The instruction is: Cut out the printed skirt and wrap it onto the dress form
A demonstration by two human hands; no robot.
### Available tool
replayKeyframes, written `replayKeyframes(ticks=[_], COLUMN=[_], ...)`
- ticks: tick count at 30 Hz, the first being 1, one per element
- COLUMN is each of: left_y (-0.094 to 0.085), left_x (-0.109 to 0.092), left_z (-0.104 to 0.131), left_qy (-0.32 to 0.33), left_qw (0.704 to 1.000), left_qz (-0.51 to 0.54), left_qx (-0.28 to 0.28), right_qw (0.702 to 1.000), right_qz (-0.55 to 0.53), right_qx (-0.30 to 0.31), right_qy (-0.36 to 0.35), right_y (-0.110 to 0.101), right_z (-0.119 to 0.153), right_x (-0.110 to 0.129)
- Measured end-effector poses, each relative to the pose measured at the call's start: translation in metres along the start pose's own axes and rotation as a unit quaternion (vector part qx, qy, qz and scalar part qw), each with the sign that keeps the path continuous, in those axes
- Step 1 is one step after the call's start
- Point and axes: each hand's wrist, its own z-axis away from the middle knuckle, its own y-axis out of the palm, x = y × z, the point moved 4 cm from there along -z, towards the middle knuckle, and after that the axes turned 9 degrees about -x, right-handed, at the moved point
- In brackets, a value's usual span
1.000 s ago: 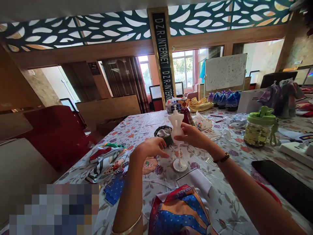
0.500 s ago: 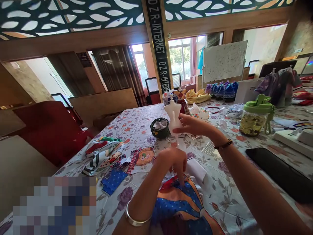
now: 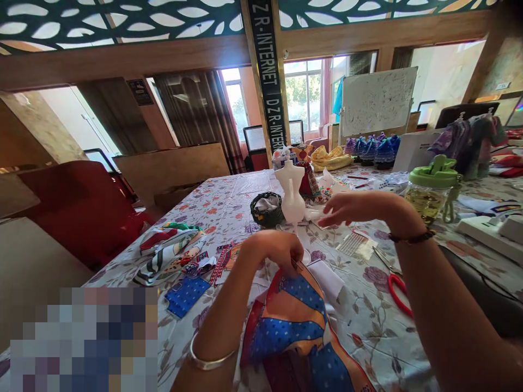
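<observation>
A blue, orange and red patterned cloth [image 3: 286, 329] hangs from my left hand [image 3: 273, 249], whose fingers pinch its upper edge. A silver bangle circles that wrist. My right hand [image 3: 362, 209] is in the air with fingers stretched out and holds nothing. Left of its fingertips, and apart from them, stands a small white dress-form mannequin [image 3: 291, 190]. Below my right hand, red-handled scissors [image 3: 394, 280] lie on the table, partly covered by my forearm. White cloth or paper [image 3: 327, 280] lies behind the patterned cloth.
A dark woven basket [image 3: 267, 211] stands left of the mannequin. Folded striped fabric [image 3: 169, 253] and a blue dotted piece [image 3: 188, 295] lie at the left. A green-lidded jar [image 3: 431, 188], a white power strip [image 3: 494, 231] and a black object [image 3: 474, 288] are at the right.
My right hand has moved away from the mannequin to the right, uncovering its body. My left hand has risen slightly, lifting the patterned cloth by its edge. The scissors have come into sight.
</observation>
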Motion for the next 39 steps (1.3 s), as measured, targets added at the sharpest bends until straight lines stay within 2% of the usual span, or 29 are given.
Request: replayKeyframes(ticks=[3, 7, 10, 12, 14, 18, 23, 29, 32, 36, 39], left_y=[-0.020, -0.040, -0.049, -0.054, -0.058, -0.063, -0.066, -0.064, -0.066, -0.072, -0.072], left_x=[0.001, 0.007, 0.012, 0.016, 0.019, 0.021, 0.021, 0.022, 0.023, 0.027, 0.028], left_z=[0.022, 0.047, 0.061, 0.068, 0.073, 0.083, 0.088, 0.080, 0.084, 0.095, 0.100], left_qy=[0.059, 0.108, 0.121, 0.124, 0.117, 0.079, 0.029, 0.049, 0.062, 0.041, 0.040], left_qw=[0.993, 0.959, 0.921, 0.901, 0.892, 0.896, 0.905, 0.913, 0.904, 0.882, 0.874], left_qz=[0.074, 0.196, 0.293, 0.319, 0.314, 0.272, 0.221, 0.202, 0.173, 0.147, 0.194], left_qx=[-0.073, -0.172, -0.225, -0.264, -0.302, -0.342, -0.362, -0.352, -0.385, -0.446, -0.444], right_qw=[0.994, 0.964, 0.946, 0.940, 0.940, 0.946, 0.957, 0.959, 0.969, 0.983, 0.988], right_qz=[-0.051, -0.127, -0.103, -0.087, -0.093, -0.114, -0.098, -0.091, -0.071, -0.018, -0.002], right_qx=[0.099, 0.201, 0.249, 0.265, 0.268, 0.263, 0.244, 0.226, 0.204, 0.171, 0.146], right_qy=[-0.007, -0.117, -0.182, -0.199, -0.190, -0.153, -0.119, -0.144, -0.123, -0.066, -0.046], right_y=[0.003, 0.021, 0.038, 0.049, 0.056, 0.062, 0.062, 0.065, 0.064, 0.063, 0.064], right_z=[0.012, 0.011, 0.002, -0.003, -0.007, -0.011, -0.015, -0.016, -0.016, -0.021, -0.026], right_x=[0.012, 0.038, 0.049, 0.050, 0.049, 0.045, 0.041, 0.052, 0.055, 0.042, 0.034])
